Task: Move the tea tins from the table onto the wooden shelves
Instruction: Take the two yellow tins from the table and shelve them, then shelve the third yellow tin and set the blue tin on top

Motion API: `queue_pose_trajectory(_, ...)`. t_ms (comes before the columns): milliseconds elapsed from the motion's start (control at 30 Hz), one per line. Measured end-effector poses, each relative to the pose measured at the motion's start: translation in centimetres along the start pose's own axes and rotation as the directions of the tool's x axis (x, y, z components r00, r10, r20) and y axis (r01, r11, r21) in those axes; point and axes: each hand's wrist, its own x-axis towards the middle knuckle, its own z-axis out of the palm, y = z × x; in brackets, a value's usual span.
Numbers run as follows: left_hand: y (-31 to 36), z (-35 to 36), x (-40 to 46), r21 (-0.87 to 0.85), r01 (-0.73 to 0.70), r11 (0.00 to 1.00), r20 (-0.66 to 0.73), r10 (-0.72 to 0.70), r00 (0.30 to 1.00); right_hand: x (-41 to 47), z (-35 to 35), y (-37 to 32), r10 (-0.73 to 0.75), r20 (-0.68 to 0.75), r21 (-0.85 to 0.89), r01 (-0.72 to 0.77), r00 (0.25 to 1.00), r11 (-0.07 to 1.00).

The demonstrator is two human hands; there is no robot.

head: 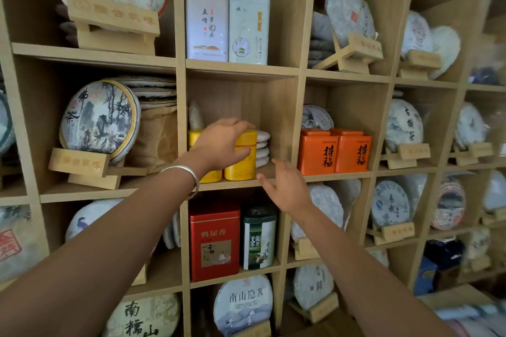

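Note:
Two yellow tea tins stand side by side in the middle cubby of the wooden shelves [238,185]. My left hand [219,145] wraps over the top and front of the right yellow tin [245,164], fingers on its lid and thumb on its face. The left yellow tin [193,137] is mostly hidden behind that hand and wrist. My right hand [284,186] hovers open just right of the tins at the shelf edge, palm down, holding nothing. The table is out of view.
A stack of white tea cakes [262,148] sits behind the yellow tins. Two orange tins [334,152] fill the cubby to the right, a red tin [215,243] and a green tin [258,238] the one below, two tall white tins [227,24] above. Round tea cakes on stands fill other cubbies.

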Motion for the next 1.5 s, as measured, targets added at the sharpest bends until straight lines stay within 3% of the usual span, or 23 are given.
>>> queue_pose_trajectory(233,11.5,3.9,2.3,-0.183,-0.209,0.961,0.1,0.23,0.968,-7.0,-12.6,6.4,0.134,-0.07,-0.289,-0.149,0.989,0.946)
queue_pose_trajectory(400,27.1,6.9,3.1,-0.438,-0.379,0.815,0.15,0.482,0.863,-18.8,-24.9,12.1,0.353,-0.123,-0.578,-0.356,0.927,0.734)
queue_pose_trajectory(567,45.2,5.5,-0.2,-0.604,-0.531,0.593,0.057,0.698,0.714,-32.9,-37.1,13.7,0.532,-0.287,-0.679,-0.561,0.797,0.474)
queue_pose_trajectory(767,64.6,1.3,-7.6,-0.691,-0.644,0.329,-0.099,0.839,0.535,-50.4,-50.9,11.7,0.637,-0.47,-0.688,-0.705,0.611,0.169)
queue_pose_trajectory(900,76.7,-2.2,-13.5,-0.724,-0.664,0.186,-0.169,0.886,0.432,-61.3,-58.9,9.4,0.681,-0.56,-0.652,-0.758,0.472,-0.01)
queue_pose_trajectory(1033,87.7,-5.3,-19.5,-0.777,-0.627,0.063,-0.21,0.912,0.352,-70.9,-65.5,7.9,0.708,-0.594,-0.633,-0.765,0.382,-0.118)
queue_pose_trajectory(1267,102.0,-5.9,-27.6,-0.816,-0.578,0.01,-0.158,0.958,0.24,-83.7,-73.1,8.1,0.77,-0.593,-0.589,-0.779,0.235,-0.215)
queue_pose_trajectory(1500,111.1,-2.2,-30.2,-0.858,-0.514,-0.015,-0.125,0.976,0.179,-91.2,-76.0,14.1,0.828,-0.53,-0.55,-0.817,0.182,-0.173)
